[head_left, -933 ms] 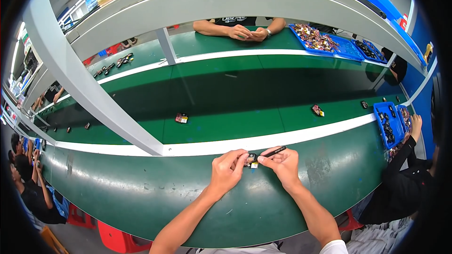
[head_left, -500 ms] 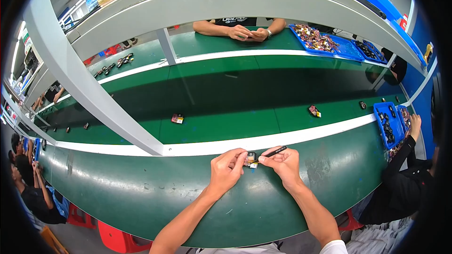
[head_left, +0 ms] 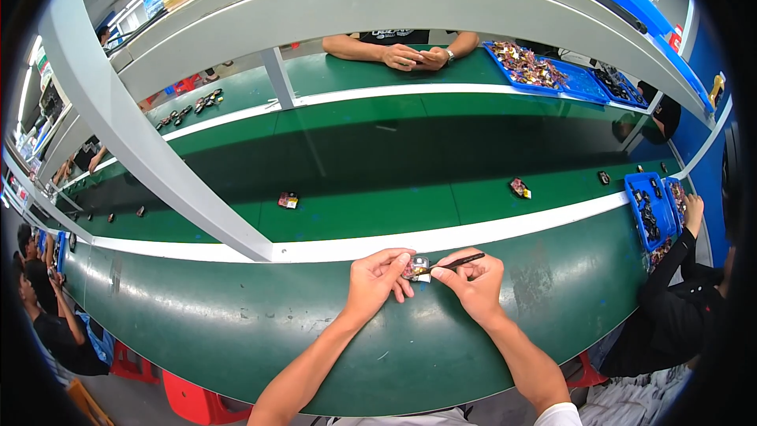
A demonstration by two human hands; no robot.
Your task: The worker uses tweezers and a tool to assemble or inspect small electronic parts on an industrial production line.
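Note:
Above the near edge of the green worktop [head_left: 260,323], my left hand [head_left: 374,281] grips a small electronic unit [head_left: 417,267] between thumb and forefinger, its other fingers loosely bent. The unit has a dark casing with reddish and yellow-white parts inside; its finer details are too small to make out. My right hand [head_left: 478,285] pinches slim black tweezers [head_left: 465,260], whose tip reaches the unit's right side. The tweezers slant up to the right, and their rear end sticks out past my fingers.
Beyond a white rail [head_left: 355,248] runs a green conveyor belt [head_left: 371,197] carrying spaced units [head_left: 288,200]. A grey post [head_left: 158,126] rises at left. Blue trays of parts [head_left: 653,209] stand at right beside a co-worker. Across the belt, another person's hands [head_left: 414,57] are near a filled tray [head_left: 524,67].
Units on the belt have shifted slightly left. The tweezers lie flatter and show a thinner side. My left hand's lower fingers have spread a little, and the unit has turned slightly.

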